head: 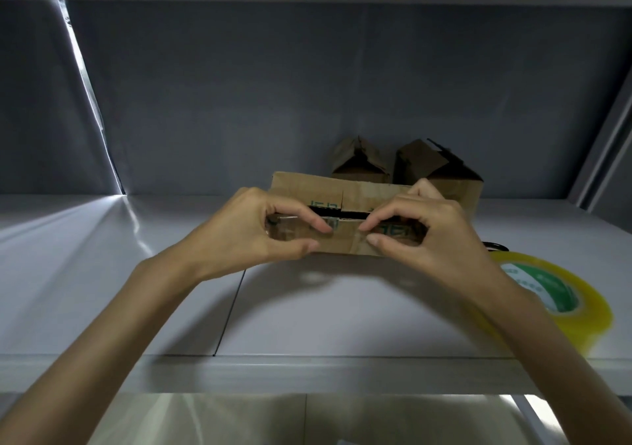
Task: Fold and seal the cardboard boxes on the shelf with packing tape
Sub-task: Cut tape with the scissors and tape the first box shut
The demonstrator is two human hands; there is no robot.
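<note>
A small brown cardboard box (345, 191) with green print sits mid-shelf, its flaps nearly closed with a dark slit between them. My left hand (253, 230) grips the box's left end, thumb on the front face and fingers curled over the top flap. My right hand (424, 232) grips the right end the same way, its fingertips pressing the front flap. A roll of clear yellowish packing tape (547, 294) with a green and white core lies flat on the shelf to the right, partly behind my right forearm.
Two more cardboard boxes (359, 160) (444, 170) with raised flaps stand behind the held one by the grey back wall. A dark scissor-like handle (496, 246) peeks out beside the tape. The white shelf (136, 273) has its front edge near me; another shelf runs overhead.
</note>
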